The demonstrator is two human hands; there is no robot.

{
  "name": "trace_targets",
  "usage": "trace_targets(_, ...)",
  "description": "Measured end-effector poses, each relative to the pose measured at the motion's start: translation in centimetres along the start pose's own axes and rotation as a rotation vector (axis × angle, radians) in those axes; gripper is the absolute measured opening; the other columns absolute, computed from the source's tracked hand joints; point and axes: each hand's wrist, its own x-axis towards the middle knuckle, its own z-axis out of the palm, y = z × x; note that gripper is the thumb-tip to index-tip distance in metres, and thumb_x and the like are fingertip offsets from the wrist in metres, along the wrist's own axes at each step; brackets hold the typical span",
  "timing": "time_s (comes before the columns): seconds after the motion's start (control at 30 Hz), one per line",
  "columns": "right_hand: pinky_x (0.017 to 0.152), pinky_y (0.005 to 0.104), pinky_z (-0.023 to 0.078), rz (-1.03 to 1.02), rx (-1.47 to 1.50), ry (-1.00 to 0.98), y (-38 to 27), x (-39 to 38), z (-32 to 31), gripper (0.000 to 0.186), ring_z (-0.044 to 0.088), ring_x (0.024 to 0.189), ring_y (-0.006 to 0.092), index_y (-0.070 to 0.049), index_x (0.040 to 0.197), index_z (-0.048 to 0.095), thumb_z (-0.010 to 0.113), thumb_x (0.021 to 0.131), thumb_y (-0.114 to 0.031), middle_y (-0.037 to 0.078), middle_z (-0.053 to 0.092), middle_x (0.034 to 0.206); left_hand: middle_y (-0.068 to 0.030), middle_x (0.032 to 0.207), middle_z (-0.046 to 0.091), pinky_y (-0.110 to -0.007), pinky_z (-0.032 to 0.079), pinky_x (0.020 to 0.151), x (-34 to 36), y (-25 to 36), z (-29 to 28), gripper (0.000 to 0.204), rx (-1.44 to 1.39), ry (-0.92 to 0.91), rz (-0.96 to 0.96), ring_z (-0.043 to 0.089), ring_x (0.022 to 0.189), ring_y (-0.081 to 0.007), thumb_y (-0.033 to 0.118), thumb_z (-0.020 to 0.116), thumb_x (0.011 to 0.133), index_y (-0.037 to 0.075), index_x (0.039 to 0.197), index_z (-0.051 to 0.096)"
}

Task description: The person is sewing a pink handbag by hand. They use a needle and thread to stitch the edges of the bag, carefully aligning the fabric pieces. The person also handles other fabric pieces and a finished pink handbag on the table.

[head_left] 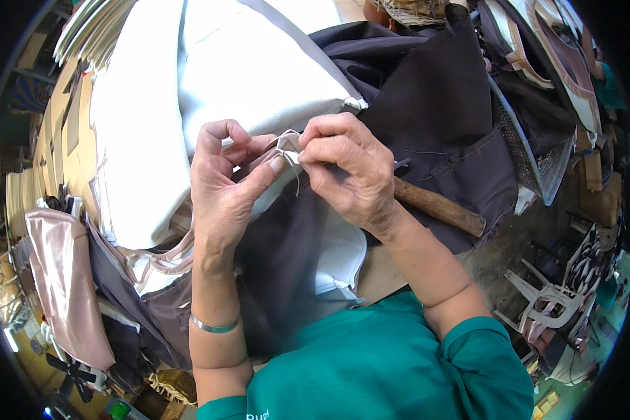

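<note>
My left hand (227, 175) and my right hand (343, 168) meet in the middle of the view, both with fingers closed on a small white strip (289, 145) with loose threads. A large white padded sheet (252, 70) lies just beyond them. Dark brown fabric (434, 98) is spread to the right and beneath my hands. A wooden-handled tool (441, 204) rests on it beside my right wrist, its head mostly hidden behind that hand.
Pink satin fabric (63, 280) and layered sewn pieces are at the left. Stacked pale sheets (84, 35) are at the upper left. A plastic basket (539, 168) with fabric pieces is at the upper right, and white plastic chairs (553, 308) are lower right. A black fan (70, 378) shows lower left.
</note>
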Motion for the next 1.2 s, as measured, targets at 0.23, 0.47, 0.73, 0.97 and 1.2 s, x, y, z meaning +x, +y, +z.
trace_targets(0.23,0.060,0.0242,0.043,0.230,0.144,0.083,-0.3,0.2,0.5,0.014,0.051,0.066,0.0144,-0.002,0.073,0.054,0.059,0.063,0.007,0.005,0.052,0.076,-0.0142,0.089,0.060,-0.024,0.046,0.074,0.0,0.1,0.2,0.035,0.000,0.006,0.005,0.057,0.083,-0.0143,-0.004,0.063,0.072,0.007,0.092,0.036)
trace_targets(0.47,0.056,0.0181,0.039,0.780,0.616,0.052,0.1,0.0,0.3,0.005,0.046,0.064,0.0031,-0.001,0.075,0.055,0.058,0.072,-0.001,-0.001,0.052,0.071,-0.0130,0.090,0.059,-0.023,0.046,0.075,0.2,-0.2,0.4,0.035,0.031,0.024,0.021,0.057,0.084,-0.0132,-0.006,0.062,0.073,0.007,0.092,0.036)
trace_targets(0.73,0.050,0.0160,0.037,0.667,0.391,0.010,-0.1,0.7,0.1,0.008,0.044,0.056,0.0023,0.000,0.074,0.057,0.059,0.075,-0.007,-0.003,0.052,0.063,-0.0126,0.090,0.058,-0.022,0.046,0.077,0.0,0.1,0.8,0.035,0.096,0.018,0.010,0.057,0.085,-0.0135,-0.005,0.061,0.073,0.006,0.094,0.035)
trace_targets(0.97,0.047,0.0162,0.036,0.898,0.738,0.029,0.9,0.6,0.4,0.010,0.044,0.054,0.0021,0.001,0.076,0.058,0.058,0.077,-0.009,-0.001,0.054,0.064,-0.0115,0.088,0.058,-0.023,0.045,0.076,-0.1,-0.1,0.7,0.035,0.109,0.013,0.019,0.056,0.084,-0.0131,-0.005,0.062,0.072,0.006,0.094,0.037)
trace_targets(1.2,0.055,0.0152,0.038,0.762,0.582,0.051,0.1,0.4,0.5,0.008,0.045,0.062,0.0015,0.001,0.078,0.058,0.059,0.078,-0.007,-0.002,0.054,0.068,-0.0062,0.088,0.057,-0.021,0.044,0.074,0.0,1.2,0.3,0.021,0.249,-0.010,-0.038,0.054,0.081,-0.0094,0.000,0.058,0.076,0.000,0.095,0.050)
